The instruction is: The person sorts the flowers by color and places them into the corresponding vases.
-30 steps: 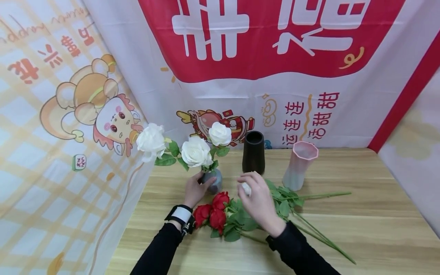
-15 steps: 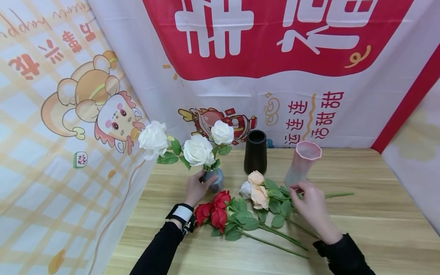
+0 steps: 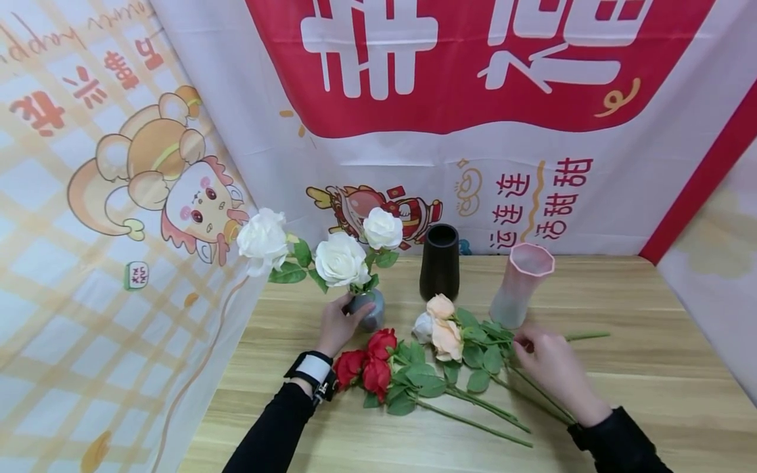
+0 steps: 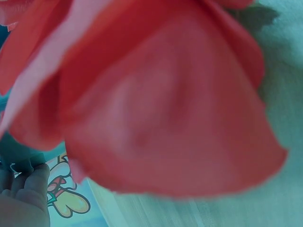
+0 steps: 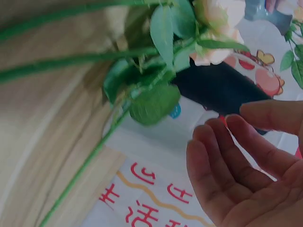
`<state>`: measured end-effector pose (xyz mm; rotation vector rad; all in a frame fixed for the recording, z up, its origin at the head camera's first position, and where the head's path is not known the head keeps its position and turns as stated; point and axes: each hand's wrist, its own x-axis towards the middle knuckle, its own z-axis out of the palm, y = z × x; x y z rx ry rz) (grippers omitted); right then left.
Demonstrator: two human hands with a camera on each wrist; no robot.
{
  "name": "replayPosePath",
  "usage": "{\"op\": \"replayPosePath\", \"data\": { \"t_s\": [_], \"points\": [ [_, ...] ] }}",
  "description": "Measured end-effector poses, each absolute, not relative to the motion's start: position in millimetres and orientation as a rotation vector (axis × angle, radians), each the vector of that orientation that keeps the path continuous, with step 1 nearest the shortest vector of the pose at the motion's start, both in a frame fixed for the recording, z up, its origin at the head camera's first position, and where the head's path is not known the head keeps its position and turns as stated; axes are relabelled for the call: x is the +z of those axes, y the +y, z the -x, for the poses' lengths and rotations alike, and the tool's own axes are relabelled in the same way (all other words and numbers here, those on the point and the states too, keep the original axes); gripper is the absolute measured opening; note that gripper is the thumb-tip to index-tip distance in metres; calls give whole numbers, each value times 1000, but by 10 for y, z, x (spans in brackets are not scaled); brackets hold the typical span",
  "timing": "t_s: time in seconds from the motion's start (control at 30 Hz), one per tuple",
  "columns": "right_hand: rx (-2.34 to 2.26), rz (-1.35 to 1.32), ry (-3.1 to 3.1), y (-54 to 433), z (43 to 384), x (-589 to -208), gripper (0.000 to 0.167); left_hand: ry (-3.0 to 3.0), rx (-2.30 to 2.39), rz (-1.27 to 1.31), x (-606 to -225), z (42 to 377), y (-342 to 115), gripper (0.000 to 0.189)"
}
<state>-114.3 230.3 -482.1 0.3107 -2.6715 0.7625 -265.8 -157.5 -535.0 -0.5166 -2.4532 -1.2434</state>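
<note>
My left hand (image 3: pixel 338 327) grips a small grey-blue vase (image 3: pixel 375 311) that holds three white roses (image 3: pixel 341 260). Palm and fingers of my right hand (image 3: pixel 556 364) hover close by the leafy stems of the peach roses (image 3: pixel 447 339). In the right wrist view the fingers of this right hand (image 5: pixel 236 175) are loosely bent with nothing between them, and a green stem (image 5: pixel 80 177) runs past them. One whitish rose (image 3: pixel 422 327) lies against the peach ones. Red rose petals (image 4: pixel 161 104) fill most of the left wrist view, with left fingertips (image 4: pixel 35 182) at its lower left.
Red roses (image 3: pixel 376 378) lie with their stems on the wooden table (image 3: pixel 650 368), just in front of the small vase. A tall black vase (image 3: pixel 439 266) and a pink-and-grey vase (image 3: pixel 517 292) stand near the back, before a printed cloth (image 3: pixel 367 157).
My right hand has moved from over the peach rose heads to the right, along the stems, uncovering the blooms. My left hand stays on the small vase.
</note>
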Motion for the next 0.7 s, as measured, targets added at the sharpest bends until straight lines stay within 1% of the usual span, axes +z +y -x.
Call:
{"op": "replayPosePath", "data": {
  "t_s": [0.13,0.37,0.53,0.7],
  "points": [
    [708,-370,-2801,2205,1111,-4918,10,-2452,-1260,510,-5352,2660,-1569,28],
    [514,-410,-2985,2070,1001,-5114,25,-2437,-1258,516,-5354,2650,-1565,27],
    [340,-396,-2955,2026,966,-5294,24,-2426,-1265,515,-5349,2651,-1561,25],
    [270,-393,-2923,2020,976,-5407,26,-2429,-1259,507,-5357,2652,-1572,26]
  ]
}}
